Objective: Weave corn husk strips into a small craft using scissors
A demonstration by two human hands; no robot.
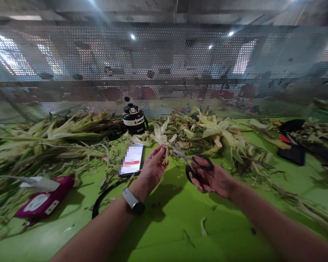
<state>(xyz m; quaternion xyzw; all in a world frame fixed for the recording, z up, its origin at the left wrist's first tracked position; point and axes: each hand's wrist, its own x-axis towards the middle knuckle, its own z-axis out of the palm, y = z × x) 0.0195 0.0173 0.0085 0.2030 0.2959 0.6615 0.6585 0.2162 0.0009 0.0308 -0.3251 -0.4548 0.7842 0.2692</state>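
Observation:
Pinched in the fingers of my left hand (155,165) is a pale corn husk piece (161,135), its leaves spreading like petals above the fingertips. My right hand (211,178) is closed around the black handles of a pair of scissors (198,165). The blades point up and left, close beside the husk; whether they touch it I cannot tell. Behind both hands lies a heap of corn husks (205,133), with trimmed scraps about it. A phone (131,160) with a lit screen rests just left of my left hand.
A black bottle (133,120) stands behind the phone. More husks (79,127) are piled at left, near a magenta power block (45,200) with a white charger and cable. Dark items (291,153) lie at right on the green table (180,233). A perforated metal screen (164,69) rises behind.

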